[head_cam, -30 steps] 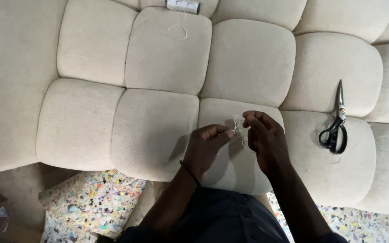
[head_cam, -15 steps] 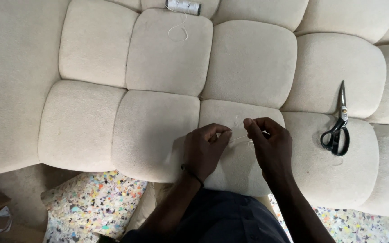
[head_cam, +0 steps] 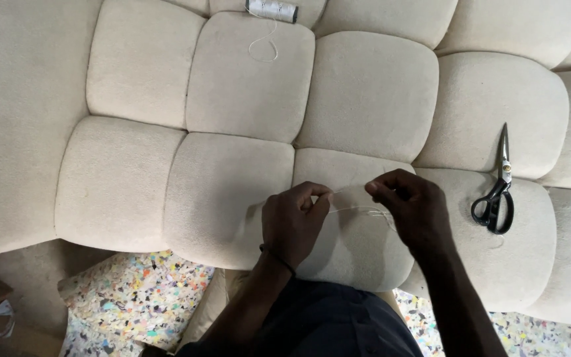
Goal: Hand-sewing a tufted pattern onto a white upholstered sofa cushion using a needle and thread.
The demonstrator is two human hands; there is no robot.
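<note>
A cream tufted cushion panel (head_cam: pixel 246 86) fills most of the view. My left hand (head_cam: pixel 293 221) and my right hand (head_cam: pixel 412 210) hover over its lower middle pad, each pinching one end of a thin pale thread (head_cam: pixel 355 201). The thread stretches between the two hands in a shallow loop, close above the fabric. I cannot see whether a needle is on the thread.
Black-handled scissors (head_cam: pixel 495 192) lie shut on the pad to the right of my right hand. A spool of pale thread (head_cam: pixel 271 9) rests at the top edge, a loose strand curling below it. Speckled multicoloured foam (head_cam: pixel 133 297) shows beneath the cushion's lower edge.
My hands have drawn apart, the left going left and the right going right, and the thread is stretched out between them. Before, the fingertips were nearly touching.
</note>
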